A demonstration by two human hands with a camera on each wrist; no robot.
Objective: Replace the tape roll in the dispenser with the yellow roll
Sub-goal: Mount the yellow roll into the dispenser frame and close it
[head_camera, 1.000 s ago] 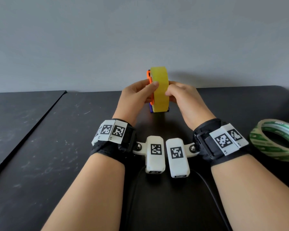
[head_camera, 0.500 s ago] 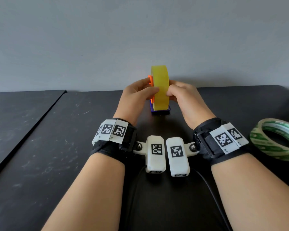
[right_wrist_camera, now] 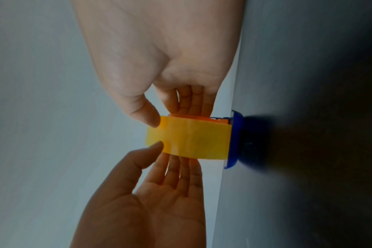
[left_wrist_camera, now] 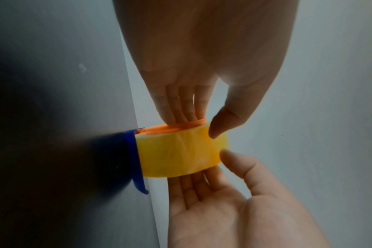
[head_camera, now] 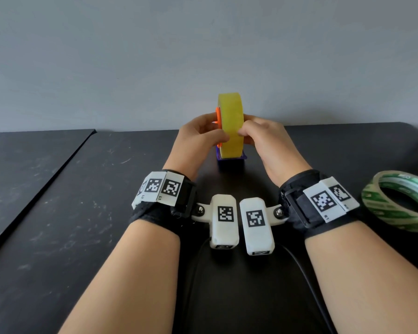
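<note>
The yellow roll (head_camera: pixel 230 124) stands on edge at 12 o'clock on the black table (head_camera: pixel 58 213), its lower rim sunk into the blue dispenser (head_camera: pixel 231 162), with an orange hub (head_camera: pixel 218 116) showing on its left face. The left hand (head_camera: pixel 198 138) takes a narrow grip on it: thumb on the outer band, fingers laid against the orange hub side. The right hand (head_camera: pixel 266 138) mirrors it, thumb on the band and fingers flat along the right face, so both hands hold the roll between them.

The roll looks light and stiff, a wound ring that should not give under finger pressure. Its glossy band is probably slick, so the flat side faces and the hub are likely the surer places to take hold, as here. The dispenser looks like thin plastic and may tip or slide if the roll is pressed off-centre.

The dispenser cradle now holds only the yellow roll; whether the hub has fully dropped into its slots cannot be told. A green-printed roll (head_camera: pixel 398 201) lies flat at 3 o'clock, well apart, outside any holder
</note>
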